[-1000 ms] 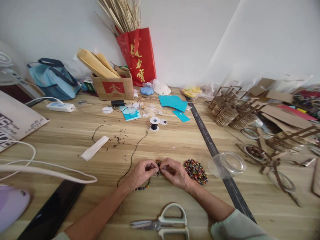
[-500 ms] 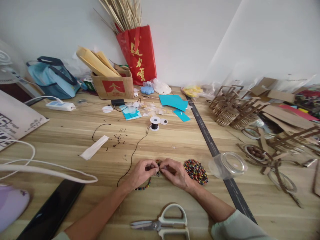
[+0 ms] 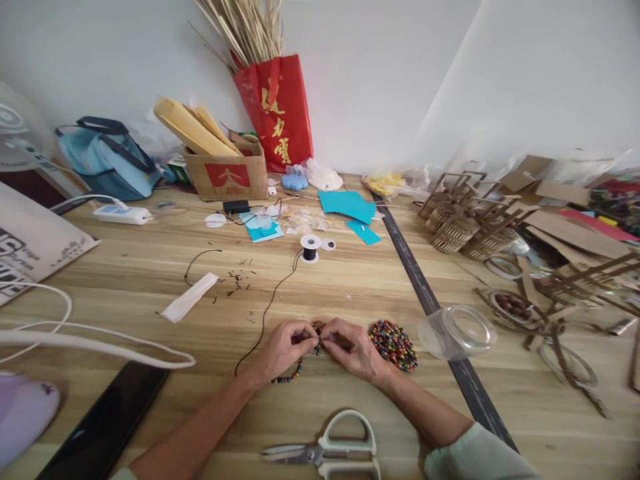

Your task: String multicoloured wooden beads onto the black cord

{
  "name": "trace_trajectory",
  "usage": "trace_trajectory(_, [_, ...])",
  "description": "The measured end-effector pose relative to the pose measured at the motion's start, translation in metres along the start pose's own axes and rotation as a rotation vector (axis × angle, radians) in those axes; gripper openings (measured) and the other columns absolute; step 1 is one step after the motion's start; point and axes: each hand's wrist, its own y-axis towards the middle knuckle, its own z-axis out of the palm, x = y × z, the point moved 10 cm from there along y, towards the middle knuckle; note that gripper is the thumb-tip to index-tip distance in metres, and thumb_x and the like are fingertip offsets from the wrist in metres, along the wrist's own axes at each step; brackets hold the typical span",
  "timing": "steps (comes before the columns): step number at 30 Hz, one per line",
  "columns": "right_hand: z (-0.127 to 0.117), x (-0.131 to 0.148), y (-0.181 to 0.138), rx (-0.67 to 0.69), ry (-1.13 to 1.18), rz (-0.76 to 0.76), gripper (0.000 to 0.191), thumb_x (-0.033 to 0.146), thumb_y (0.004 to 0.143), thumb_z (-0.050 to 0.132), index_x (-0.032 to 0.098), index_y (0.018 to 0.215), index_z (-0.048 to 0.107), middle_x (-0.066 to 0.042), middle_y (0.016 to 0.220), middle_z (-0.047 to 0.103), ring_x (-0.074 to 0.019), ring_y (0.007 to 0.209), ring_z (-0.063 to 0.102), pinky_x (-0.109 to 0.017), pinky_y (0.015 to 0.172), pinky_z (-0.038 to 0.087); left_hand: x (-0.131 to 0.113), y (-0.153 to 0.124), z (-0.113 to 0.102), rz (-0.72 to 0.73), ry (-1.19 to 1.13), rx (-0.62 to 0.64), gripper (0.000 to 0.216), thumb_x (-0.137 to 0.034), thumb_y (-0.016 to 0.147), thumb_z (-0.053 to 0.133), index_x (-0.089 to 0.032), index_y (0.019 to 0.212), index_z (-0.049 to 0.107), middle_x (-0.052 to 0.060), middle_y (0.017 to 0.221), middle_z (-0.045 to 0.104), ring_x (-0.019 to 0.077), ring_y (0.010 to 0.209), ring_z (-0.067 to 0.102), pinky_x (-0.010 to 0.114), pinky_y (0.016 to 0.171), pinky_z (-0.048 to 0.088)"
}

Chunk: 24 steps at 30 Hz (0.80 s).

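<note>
My left hand and my right hand meet fingertip to fingertip, both pinched closed over a small bead strand of mixed colours. Exactly what sits between the fingertips is too small to make out. Below my left hand, a curved string of beads rests on the wood. A black cord runs from beside my left wrist up to a white spool wound with black cord. Just right of my right hand lies a heap of multicoloured beads.
Pale-handled scissors lie in front of my forearms. A clear plastic container lies on its side at right, before woven baskets. To the left are a white paper strip, black cord scraps and a dark flat panel.
The view has shifted very slightly. Both hands keep the same pinched position over the beads, with almost no visible movement.
</note>
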Motion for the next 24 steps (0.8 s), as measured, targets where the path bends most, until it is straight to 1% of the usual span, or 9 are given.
trace_trajectory(3, [-0.0001,0.0009,0.0005,-0.002,0.0,-0.007,0.017,0.027,0.095,0.054,0.015,0.088,0.063,-0.005,0.075,0.062,-0.0124,0.062,0.056,-0.02,0.054,0.043,-0.0003,-0.0003,0.0001,-0.009,-0.006,0.001,0.017,-0.029,0.078,0.058,-0.014,0.073,0.063,0.001,0.065,0.058,0.014,0.063,0.052,0.024,0.061,0.04])
trace_trajectory(9, [-0.0001,0.0005,0.0002,-0.002,0.001,-0.008,0.013,0.024,0.093,0.055,0.016,0.088,0.063,-0.006,0.076,0.064,-0.0131,0.065,0.058,-0.02,0.056,0.044,0.0009,-0.0009,0.0017,-0.002,-0.005,0.016,0.017,-0.028,0.078,0.057,-0.014,0.073,0.064,0.0,0.065,0.057,0.0131,0.063,0.05,0.023,0.06,0.038])
trace_trajectory(17, [0.0002,0.0039,0.0019,0.008,-0.007,-0.016,0.012,0.021,0.092,0.055,0.015,0.087,0.064,-0.005,0.076,0.064,-0.0125,0.064,0.057,-0.02,0.056,0.043,0.0037,-0.0005,0.0002,-0.005,0.021,-0.003,0.016,-0.028,0.078,0.058,-0.014,0.074,0.065,0.0,0.065,0.058,0.0134,0.063,0.051,0.023,0.06,0.039])
trace_trajectory(24, [0.0009,0.0032,0.001,0.016,-0.003,-0.013,0.014,0.024,0.093,0.054,0.016,0.087,0.064,-0.005,0.076,0.063,-0.0125,0.064,0.056,-0.02,0.054,0.043,0.0025,-0.0006,-0.0007,0.003,0.024,-0.017,0.015,-0.027,0.077,0.058,-0.014,0.073,0.065,0.0,0.065,0.058,0.0139,0.063,0.051,0.023,0.06,0.04])
